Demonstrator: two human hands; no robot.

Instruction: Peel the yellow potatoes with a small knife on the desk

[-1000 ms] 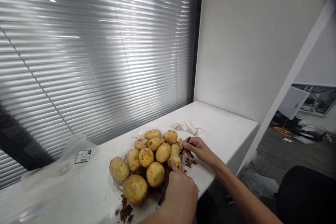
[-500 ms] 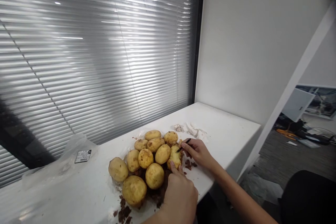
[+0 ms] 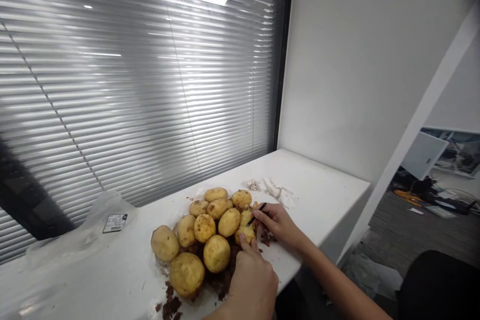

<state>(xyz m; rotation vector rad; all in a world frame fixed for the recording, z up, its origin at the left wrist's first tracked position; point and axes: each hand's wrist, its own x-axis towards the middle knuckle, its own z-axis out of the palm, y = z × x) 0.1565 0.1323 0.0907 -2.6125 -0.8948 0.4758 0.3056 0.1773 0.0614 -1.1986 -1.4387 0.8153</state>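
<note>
My left hand (image 3: 255,275) presses its fingers on the near end of a partly peeled potato (image 3: 243,235) at the right side of a cluster. My right hand (image 3: 275,222) is closed around a slim black tool (image 3: 261,208), whose kind I cannot make out. The tool slants down to the left, its lower end against the potato's pale upper part. Both hands are close together, with the potato between them. Several whole potatoes (image 3: 216,254) with patchy skin lie to the left of my hands.
Dark brown scraps (image 3: 171,305) lie beside the potatoes on the white table (image 3: 318,185). Crumpled white tissue (image 3: 275,189) is behind my right hand. A clear plastic bag (image 3: 90,225) with a label lies at left, by the window blinds (image 3: 131,110). A black chair (image 3: 438,285) stands at right.
The tool and my right hand have shifted slightly toward me along the potato. My left hand keeps its hold on the potato. The whole view has moved a little.
</note>
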